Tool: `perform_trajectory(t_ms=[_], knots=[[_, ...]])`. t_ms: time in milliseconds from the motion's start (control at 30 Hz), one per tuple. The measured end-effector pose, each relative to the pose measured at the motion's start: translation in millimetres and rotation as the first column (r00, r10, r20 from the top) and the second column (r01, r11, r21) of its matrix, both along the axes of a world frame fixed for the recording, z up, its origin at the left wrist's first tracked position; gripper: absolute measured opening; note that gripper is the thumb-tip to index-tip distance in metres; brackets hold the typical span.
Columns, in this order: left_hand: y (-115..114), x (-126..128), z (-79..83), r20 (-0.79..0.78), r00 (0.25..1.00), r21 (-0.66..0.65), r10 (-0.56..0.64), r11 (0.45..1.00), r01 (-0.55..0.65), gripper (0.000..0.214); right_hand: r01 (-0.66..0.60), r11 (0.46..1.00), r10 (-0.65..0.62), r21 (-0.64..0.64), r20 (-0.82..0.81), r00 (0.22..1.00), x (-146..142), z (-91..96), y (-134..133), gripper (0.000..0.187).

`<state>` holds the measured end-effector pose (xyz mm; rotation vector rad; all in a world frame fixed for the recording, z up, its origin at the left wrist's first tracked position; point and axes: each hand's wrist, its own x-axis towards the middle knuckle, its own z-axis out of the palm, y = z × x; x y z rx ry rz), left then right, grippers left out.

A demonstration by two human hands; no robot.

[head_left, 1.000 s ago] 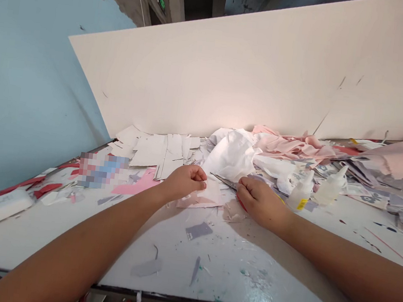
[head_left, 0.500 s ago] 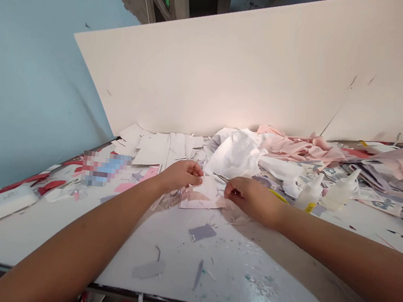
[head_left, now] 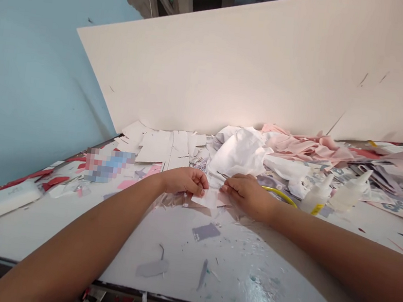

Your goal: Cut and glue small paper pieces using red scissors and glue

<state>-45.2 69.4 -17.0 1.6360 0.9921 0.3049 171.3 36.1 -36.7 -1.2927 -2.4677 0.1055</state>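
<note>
My left hand (head_left: 187, 182), thumb and fingers pinched together, holds the left side of a small thin white sheet (head_left: 209, 199); whether it is cloth or paper I cannot tell. Opposite it, my right hand (head_left: 245, 194) has its fingertips closed at the sheet's right edge. A thin dark pointed tip (head_left: 222, 175) sticks out beyond the right fingers. Behind that hand curves a yellow band (head_left: 281, 195), perhaps part of the same tool; the palm hides any link. Pinkish material shows under the white sheet, just above the tabletop.
Squeeze bottles (head_left: 317, 192) stand right of my right hand. Crumpled white cloth (head_left: 240, 151) and pink cloth (head_left: 308, 148) lie against the pale board (head_left: 225, 75). White cards (head_left: 154, 146) lie back left. A grey-purple scrap (head_left: 206, 232) lies on the white table (head_left: 232, 262).
The white sheet between my hands now looks smaller and folded over, its near edge lifted. My left hand has shifted slightly right and down. More of the yellow band shows; the view has tilted slightly.
</note>
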Motion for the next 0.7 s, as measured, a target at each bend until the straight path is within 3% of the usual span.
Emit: perform_trajectory(t_ms=[167, 267, 400, 700], knots=[[-2, 1, 1.6, -0.03, 1.0, 0.045, 0.004, 0.999, -0.002, 0.022, 0.184, 0.979, -0.19, 0.083, 0.068, 0.979, 6, 4.5, 3, 0.03], [-5, 7, 0.0, 0.028, 0.99, 0.158, 0.141, 0.977, -0.144, 0.021, 0.226, 0.971, -0.23, 0.083, 0.055, 0.972, 9, 10.2, 1, 0.024], [-12, 20, -2.8, 0.103, 0.944, 0.292, 0.314, 0.897, -0.33, 0.021, 0.273, 0.961, -0.273, 0.045, -0.009, 0.962, 14, 13.2, 0, 0.018], [-23, 35, -7.2, 0.014, 0.932, 0.344, 0.363, 0.873, -0.346, 0.015, 0.266, 0.964, -0.266, 0.002, -0.061, 0.962, 12, 12.7, -3, 0.025]])
